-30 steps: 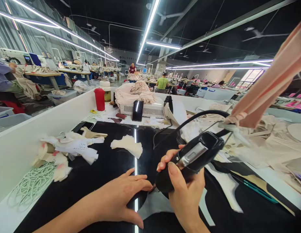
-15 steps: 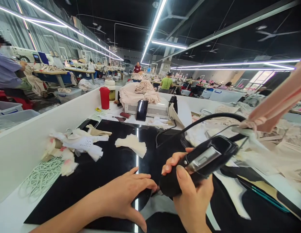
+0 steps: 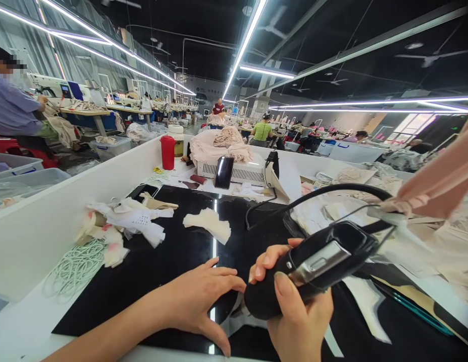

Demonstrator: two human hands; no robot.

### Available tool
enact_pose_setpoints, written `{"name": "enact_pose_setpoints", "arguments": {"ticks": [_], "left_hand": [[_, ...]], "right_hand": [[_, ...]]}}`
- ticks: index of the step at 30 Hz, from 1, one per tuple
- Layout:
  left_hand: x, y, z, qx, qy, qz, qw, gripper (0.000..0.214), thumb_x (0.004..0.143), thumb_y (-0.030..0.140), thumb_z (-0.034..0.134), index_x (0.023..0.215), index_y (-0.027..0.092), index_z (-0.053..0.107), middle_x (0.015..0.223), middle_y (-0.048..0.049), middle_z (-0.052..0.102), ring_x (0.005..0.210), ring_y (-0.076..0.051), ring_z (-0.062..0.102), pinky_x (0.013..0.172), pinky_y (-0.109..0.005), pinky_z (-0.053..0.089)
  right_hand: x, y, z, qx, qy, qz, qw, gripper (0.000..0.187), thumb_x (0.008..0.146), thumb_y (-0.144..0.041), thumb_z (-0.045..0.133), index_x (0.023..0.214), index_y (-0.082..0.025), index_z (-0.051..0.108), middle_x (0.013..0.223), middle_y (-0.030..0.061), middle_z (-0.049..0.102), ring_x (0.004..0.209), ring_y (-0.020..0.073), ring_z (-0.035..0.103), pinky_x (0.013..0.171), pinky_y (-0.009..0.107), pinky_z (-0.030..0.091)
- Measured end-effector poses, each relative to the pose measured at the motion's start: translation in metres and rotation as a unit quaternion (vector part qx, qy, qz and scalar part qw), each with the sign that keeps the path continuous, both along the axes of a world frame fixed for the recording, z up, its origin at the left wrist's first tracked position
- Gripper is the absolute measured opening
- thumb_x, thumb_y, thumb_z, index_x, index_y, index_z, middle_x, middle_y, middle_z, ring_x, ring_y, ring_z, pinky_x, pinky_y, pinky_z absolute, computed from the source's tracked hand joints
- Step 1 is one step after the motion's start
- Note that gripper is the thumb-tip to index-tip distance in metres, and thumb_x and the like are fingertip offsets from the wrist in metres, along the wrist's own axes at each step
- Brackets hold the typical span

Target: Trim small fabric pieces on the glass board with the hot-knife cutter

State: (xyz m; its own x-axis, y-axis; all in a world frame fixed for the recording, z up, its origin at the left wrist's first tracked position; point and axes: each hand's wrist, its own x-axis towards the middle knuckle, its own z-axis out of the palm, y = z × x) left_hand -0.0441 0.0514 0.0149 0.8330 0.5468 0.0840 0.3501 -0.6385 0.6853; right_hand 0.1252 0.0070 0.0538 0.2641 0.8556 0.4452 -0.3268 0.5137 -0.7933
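Observation:
My right hand (image 3: 300, 314) is wrapped round a black corded hand tool (image 3: 322, 264) with a rounded nose and a silver plate on its side. The tool slants, nose down towards me; what lies beneath its nose is mostly hidden. A thick black cable (image 3: 332, 188) runs from its rear, by a pink fabric strip (image 3: 436, 183) tied there. My left hand (image 3: 198, 299) rests low over the glossy black board (image 3: 173, 271), fingers spread and holding nothing visible. Its index fingertip is beside the tool's nose, near a greyish translucent patch (image 3: 241, 324) on the board.
A cream fabric piece (image 3: 207, 225) lies ahead of my hands. On the left are white scraps (image 3: 138, 221) and pale green cord (image 3: 77, 269). A phone (image 3: 224, 172) and red cup (image 3: 167, 152) stand at the back. Beige fabric (image 3: 441, 231) heaps up at right.
The view has shifted slightly, so the surroundings sit a little further right. The tool's nose is slightly lower in the picture; my right hand keeps its hold, and my left hand stays spread beside it.

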Motion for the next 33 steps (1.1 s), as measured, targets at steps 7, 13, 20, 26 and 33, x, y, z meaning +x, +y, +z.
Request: {"name": "enact_pose_setpoints", "arguments": {"ticks": [7, 13, 20, 26, 33], "left_hand": [[0.002, -0.001, 0.002, -0.001, 0.003, 0.002, 1.0, 0.106, 0.069, 0.048, 0.093, 0.157, 0.031, 0.036, 0.154, -0.012, 0.053, 0.146, -0.037, 0.042, 0.122, -0.069, 0.013], [0.002, -0.002, 0.001, 0.012, -0.004, 0.003, 1.0, 0.098, 0.07, 0.051, 0.091, 0.153, 0.03, 0.042, 0.153, -0.0147, 0.053, 0.145, -0.037, 0.044, 0.121, -0.071, 0.015], [-0.005, -0.006, 0.008, 0.058, 0.014, 0.015, 0.998, 0.022, 0.083, 0.035, 0.085, 0.1, 0.028, 0.072, 0.155, -0.0043, 0.053, 0.148, -0.034, 0.04, 0.122, -0.065, 0.022], [-0.02, 0.003, 0.016, 0.111, 0.06, 0.029, 0.992, 0.004, 0.092, 0.026, 0.077, 0.089, 0.027, 0.074, 0.149, -0.0012, 0.059, 0.147, -0.032, 0.041, 0.122, -0.062, 0.025], [-0.03, 0.01, 0.01, 0.278, 0.047, 0.164, 0.945, 0.031, 0.096, -0.001, 0.051, 0.1, 0.023, 0.07, 0.141, -0.0054, 0.062, 0.138, -0.028, 0.051, 0.123, -0.058, 0.028]], "right_hand": [[-0.01, -0.009, -0.004, -0.007, -0.019, 0.008, 1.0, 0.036, 0.09, -0.04, 0.076, 0.119, -0.035, 0.056, 0.087, -0.0034, 0.063, 0.065, 0.0138, 0.063, 0.069, 0.035, 0.057], [-0.007, -0.006, -0.001, -0.029, -0.002, 0.002, 1.0, 0.038, 0.087, -0.038, 0.078, 0.118, -0.032, 0.056, 0.087, -0.0028, 0.062, 0.065, 0.0136, 0.062, 0.067, 0.034, 0.057], [0.019, 0.009, 0.013, -0.003, -0.017, -0.071, 0.997, 0.034, 0.085, -0.029, 0.079, 0.114, -0.03, 0.059, 0.084, -0.0029, 0.063, 0.066, 0.0136, 0.062, 0.061, 0.031, 0.057], [0.034, 0.015, 0.013, -0.013, -0.027, -0.106, 0.994, 0.039, 0.083, -0.029, 0.081, 0.114, -0.029, 0.058, 0.084, -0.003, 0.066, 0.065, 0.0143, 0.063, 0.062, 0.032, 0.057], [0.027, 0.014, 0.009, 0.001, -0.038, -0.098, 0.994, 0.034, 0.087, -0.031, 0.078, 0.114, -0.03, 0.058, 0.085, -0.0031, 0.065, 0.066, 0.0144, 0.063, 0.062, 0.033, 0.057]]}}
